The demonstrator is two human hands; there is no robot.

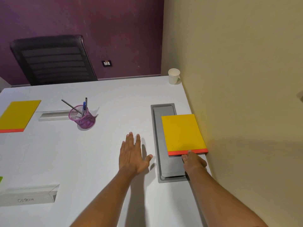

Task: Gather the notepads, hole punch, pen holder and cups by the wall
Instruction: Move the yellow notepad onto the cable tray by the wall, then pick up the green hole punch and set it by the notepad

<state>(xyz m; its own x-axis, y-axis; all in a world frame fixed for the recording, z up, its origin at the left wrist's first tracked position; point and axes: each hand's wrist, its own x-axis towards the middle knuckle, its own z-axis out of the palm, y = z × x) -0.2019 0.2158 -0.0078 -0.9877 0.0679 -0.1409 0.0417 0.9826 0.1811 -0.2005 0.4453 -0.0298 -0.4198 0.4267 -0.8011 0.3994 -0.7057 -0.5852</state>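
White table (98, 161) across most of the view, butted against a cream wall (246, 79) on the right and reaching toward a purple wall (98, 22) at the back. Black slatted chair (52, 61) behind the far table edge, on the left. Grey hatch (159, 145) sunk into the table near the cream wall, running front to back.

Yellow notepad (183, 133) with an orange-red strip along its near edge, flat on the table, partly over the hatch, its right edge against or just beside the cream wall. Second yellow notepad (18, 115) of the same kind at the far left, well apart from the cream wall, cut off by the frame edge. Clear plastic stand (32, 196) at the lower left with handwriting on its front. Another pale, low strip (52, 114) on the table between the left notepad and the pen holder.

Left hand (132, 153) flat and wide open, palm down, fingers spread, on or just above the table left of the hatch; nothing in it. Right hand (193, 159) at the near edge of the right notepad, fingertips touching the orange-red strip, thumb on top and fingers seemingly under the edge; cannot tell for sure whether gripping or only pushing.

Purple mesh pen holder (83, 117) mid-table, well apart from the cream wall, with a blue pen and dark pens inside. White paper cup (174, 76) upright in the far right corner, just beside the cream wall. Small socket plate (106, 63) low on the purple wall.
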